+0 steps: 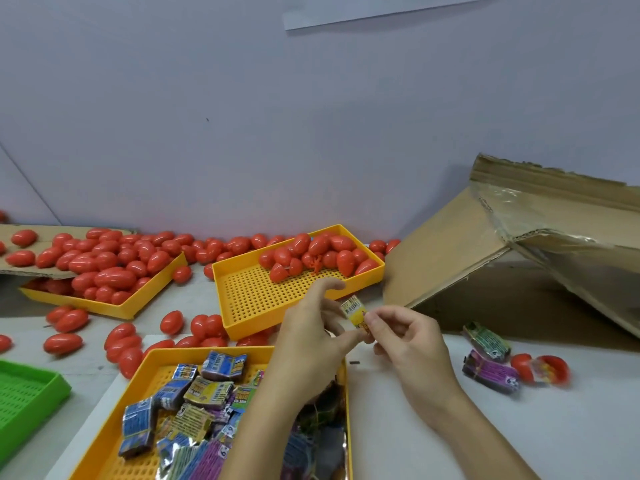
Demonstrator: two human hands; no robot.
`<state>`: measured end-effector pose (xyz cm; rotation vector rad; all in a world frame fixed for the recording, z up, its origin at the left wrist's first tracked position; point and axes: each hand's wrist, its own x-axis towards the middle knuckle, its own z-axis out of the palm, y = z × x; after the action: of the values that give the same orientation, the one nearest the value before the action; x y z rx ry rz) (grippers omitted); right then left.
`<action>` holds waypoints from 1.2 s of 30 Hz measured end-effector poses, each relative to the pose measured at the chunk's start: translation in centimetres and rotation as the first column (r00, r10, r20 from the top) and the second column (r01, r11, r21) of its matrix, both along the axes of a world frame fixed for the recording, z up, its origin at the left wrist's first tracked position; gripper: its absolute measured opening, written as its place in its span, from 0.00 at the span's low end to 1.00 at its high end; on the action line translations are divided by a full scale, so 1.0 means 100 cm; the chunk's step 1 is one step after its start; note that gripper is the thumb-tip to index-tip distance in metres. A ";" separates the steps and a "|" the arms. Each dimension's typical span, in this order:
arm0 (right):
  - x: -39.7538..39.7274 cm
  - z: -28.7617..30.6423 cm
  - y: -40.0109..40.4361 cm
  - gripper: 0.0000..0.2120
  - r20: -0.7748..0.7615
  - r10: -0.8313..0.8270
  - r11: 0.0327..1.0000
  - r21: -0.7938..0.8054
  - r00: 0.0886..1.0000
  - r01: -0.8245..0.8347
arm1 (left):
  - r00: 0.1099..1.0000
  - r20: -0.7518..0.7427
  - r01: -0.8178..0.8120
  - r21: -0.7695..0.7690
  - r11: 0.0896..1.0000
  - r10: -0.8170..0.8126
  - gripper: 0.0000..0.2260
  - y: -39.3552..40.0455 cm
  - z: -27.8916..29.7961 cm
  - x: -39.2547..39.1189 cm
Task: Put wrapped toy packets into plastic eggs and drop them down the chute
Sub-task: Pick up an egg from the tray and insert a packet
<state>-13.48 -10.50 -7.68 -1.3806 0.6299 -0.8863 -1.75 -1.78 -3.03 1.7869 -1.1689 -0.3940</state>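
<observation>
My two hands meet over the table's middle, with a small yellow wrapped packet (pixel 354 311) between them. My right hand (pixel 407 344) pinches its lower end between thumb and forefinger. My left hand (pixel 311 336) holds its left side with the middle fingers and thumb, the forefinger raised loosely. Just below, a yellow tray (pixel 207 351) carries several wrapped packets (pixel 204 393). Beyond my hands, red plastic eggs (pixel 322 254) pile at the far end of a perforated yellow tray (pixel 249 299). A cardboard chute (pixel 485 258) slopes at the right.
A third yellow tray (pixel 114 311) heaped with eggs sits at the left, and loose eggs (pixel 124 344) lie across the table. A green tray (pixel 31 389) is at the left edge. At the right lie a green packet (pixel 486 341), a purple packet (pixel 490 372) and an opened egg (pixel 540 368).
</observation>
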 end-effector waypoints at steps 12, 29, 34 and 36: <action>0.000 -0.001 0.001 0.11 0.028 0.041 0.999 -0.004 0.999 -0.041 | 0.985 -0.156 -0.084 -0.015 0.996 0.081 0.07 -0.001 0.002 -0.003; 0.001 -0.003 -0.002 0.10 0.074 -0.028 0.995 0.103 0.997 0.021 | 0.997 -0.047 -0.055 0.072 0.996 0.058 0.04 0.002 0.004 0.000; -0.001 -0.003 -0.003 0.08 0.111 0.075 0.988 0.128 0.991 -0.089 | 0.993 -0.001 -0.116 0.023 0.993 0.116 0.05 0.001 0.002 0.001; -0.001 -0.003 -0.003 0.06 0.102 0.119 0.987 0.099 0.988 -0.129 | 0.991 0.035 -0.133 0.001 0.991 0.132 0.06 0.001 0.001 0.000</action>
<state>-13.60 -10.78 -7.98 -1.2606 0.5046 -0.8038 -1.75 -1.72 -2.97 1.8690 -1.0670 -0.2872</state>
